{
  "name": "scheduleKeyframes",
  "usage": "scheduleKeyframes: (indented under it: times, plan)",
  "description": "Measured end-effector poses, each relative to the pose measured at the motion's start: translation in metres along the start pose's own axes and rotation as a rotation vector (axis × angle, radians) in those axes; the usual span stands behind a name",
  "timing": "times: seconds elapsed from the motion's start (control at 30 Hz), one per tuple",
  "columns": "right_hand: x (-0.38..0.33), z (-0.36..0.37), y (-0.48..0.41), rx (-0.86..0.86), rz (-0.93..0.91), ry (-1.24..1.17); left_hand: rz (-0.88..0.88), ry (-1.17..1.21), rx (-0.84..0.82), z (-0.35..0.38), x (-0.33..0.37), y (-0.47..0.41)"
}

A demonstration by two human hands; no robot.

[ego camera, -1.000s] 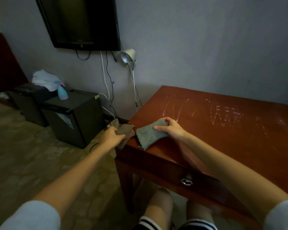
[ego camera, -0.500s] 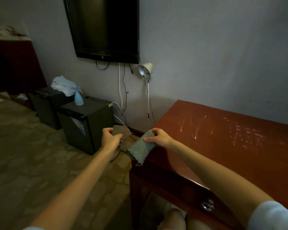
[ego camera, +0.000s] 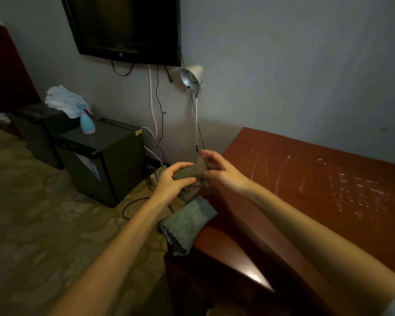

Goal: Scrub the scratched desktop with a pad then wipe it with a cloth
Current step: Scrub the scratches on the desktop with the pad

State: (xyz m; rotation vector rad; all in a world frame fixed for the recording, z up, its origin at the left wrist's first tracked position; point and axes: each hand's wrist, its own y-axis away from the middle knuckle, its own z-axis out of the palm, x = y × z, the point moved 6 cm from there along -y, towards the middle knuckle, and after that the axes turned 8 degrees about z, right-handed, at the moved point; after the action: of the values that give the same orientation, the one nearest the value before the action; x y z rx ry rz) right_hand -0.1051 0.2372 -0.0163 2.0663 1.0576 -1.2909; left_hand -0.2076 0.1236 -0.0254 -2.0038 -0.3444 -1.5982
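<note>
Holding the pad [ego camera: 188, 173] in the left hand [ego camera: 171, 183], fingers curled round it, in the air just off the left corner of the surface [ego camera: 294, 213]. The right hand [ego camera: 224, 173] is at the pad's other end with its fingers mostly straight. It's blurred, so I cannot tell if it pinches the pad or only touches it.

The pad looks thin, soft and light, and it folds under the grip. I'd flatten it and press with the palm over its middle, not pinch an edge.

The cloth [ego camera: 187, 224] lies crumpled on that corner, part hanging over the edge. It's limp and could slide off if bumped, so I'd bunch it at the middle.

The surface is glossy red-brown wood, with pale scratches [ego camera: 351, 185] well apart from both hands.

The room is dim: wall TV [ego camera: 126, 26], lamp [ego camera: 191, 76], black cabinet [ego camera: 105, 160] with a spray bottle [ego camera: 87, 123] on top, patterned floor [ego camera: 43, 213].
</note>
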Motion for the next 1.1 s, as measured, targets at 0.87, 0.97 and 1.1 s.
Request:
scheduleKeyframes:
  times: [0.87,0.97,1.1]
  plan:
    - [0.046,-0.048,0.042,0.081,-0.186,0.882,-0.391,-1.05,-0.217,0.062,-0.033,-0.012]
    - [0.053,-0.021,0.033,-0.008,-0.184,0.866,-0.451,-1.079,-0.198,0.07,-0.035,-0.023]
    - [0.057,0.004,0.031,-0.068,-0.229,0.85,-0.528,-1.06,-0.195,0.072,-0.052,-0.029]
